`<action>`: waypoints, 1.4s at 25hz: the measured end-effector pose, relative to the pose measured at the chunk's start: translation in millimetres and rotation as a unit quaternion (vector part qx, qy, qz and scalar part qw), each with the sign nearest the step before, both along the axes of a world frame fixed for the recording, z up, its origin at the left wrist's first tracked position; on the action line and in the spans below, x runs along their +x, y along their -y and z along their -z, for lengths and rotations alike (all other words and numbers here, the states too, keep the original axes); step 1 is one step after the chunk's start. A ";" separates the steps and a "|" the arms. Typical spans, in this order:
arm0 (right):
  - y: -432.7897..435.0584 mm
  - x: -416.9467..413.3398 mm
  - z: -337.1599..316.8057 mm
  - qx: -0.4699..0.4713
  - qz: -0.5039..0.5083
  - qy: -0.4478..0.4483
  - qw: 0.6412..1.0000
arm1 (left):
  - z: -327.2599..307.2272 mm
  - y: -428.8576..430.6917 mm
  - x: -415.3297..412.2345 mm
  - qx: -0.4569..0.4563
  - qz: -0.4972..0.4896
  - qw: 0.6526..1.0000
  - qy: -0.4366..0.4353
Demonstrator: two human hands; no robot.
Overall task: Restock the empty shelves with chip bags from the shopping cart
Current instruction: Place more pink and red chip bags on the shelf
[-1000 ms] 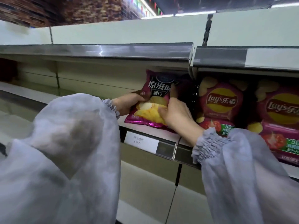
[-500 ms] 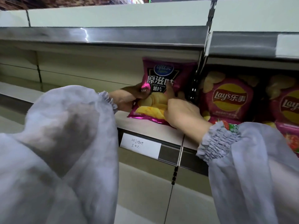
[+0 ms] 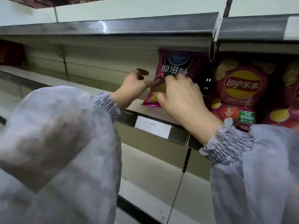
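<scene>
A glossy magenta chip bag [image 3: 176, 68] stands upright on the shelf [image 3: 139, 109], centre right of the frame. The right hand [image 3: 181, 96] curls over its lower front, grasping it. The left hand [image 3: 134, 89] touches the bag's left edge with its thumb, its grip released. Lay's bags [image 3: 241, 88] crowd the next bay to the right. A paper price label [image 3: 152, 128] fronts the metal shelf edge.

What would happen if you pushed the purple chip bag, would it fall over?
Probably tips easily: the purple chip bag stands upright on its narrow bottom edge on the shelf. It looks puffy, so likely light for its size and squashy, not stiff. Its shiny film may slip a little under the right hand.
</scene>
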State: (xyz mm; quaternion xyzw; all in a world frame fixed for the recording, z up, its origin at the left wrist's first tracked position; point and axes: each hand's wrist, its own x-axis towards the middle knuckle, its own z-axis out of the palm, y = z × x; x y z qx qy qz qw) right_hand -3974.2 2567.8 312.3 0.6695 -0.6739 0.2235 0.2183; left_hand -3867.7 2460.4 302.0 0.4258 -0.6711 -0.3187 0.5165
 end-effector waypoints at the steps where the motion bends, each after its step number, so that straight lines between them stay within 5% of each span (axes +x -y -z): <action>1: -7.9 9.3 4.7 -0.021 -0.049 0.020 0.998 | 4.3 -19.1 10.9 -0.020 -0.012 1.000 -0.012; 5: -33.4 52.3 42.4 -0.044 -0.267 0.145 0.952 | 49.0 -108.2 72.3 -0.014 -0.040 0.998 -0.035; 8: -55.3 100.4 88.9 0.037 -0.397 0.233 0.887 | 89.4 -181.1 119.3 0.061 -0.114 0.992 -0.013; 15: -145.8 202.8 160.4 0.179 -0.590 0.291 0.732 | 156.0 -332.5 209.2 0.136 -0.346 0.928 0.009; 19: -191.1 242.0 221.5 0.302 -0.634 0.232 0.673 | 212.6 -415.5 242.6 0.206 -0.458 0.865 0.003; 24: -201.3 274.1 285.2 0.396 -0.589 0.157 0.687 | 260.9 -460.2 264.9 0.266 -0.564 0.779 -0.065; 30: -180.0 295.2 325.4 0.434 -0.513 0.042 0.739 | 304.0 -436.7 286.5 0.327 -0.559 0.760 -0.054; 35: -163.6 300.1 339.8 0.535 -0.460 0.106 0.701 | 319.0 -410.7 295.3 0.405 -0.518 0.752 -0.033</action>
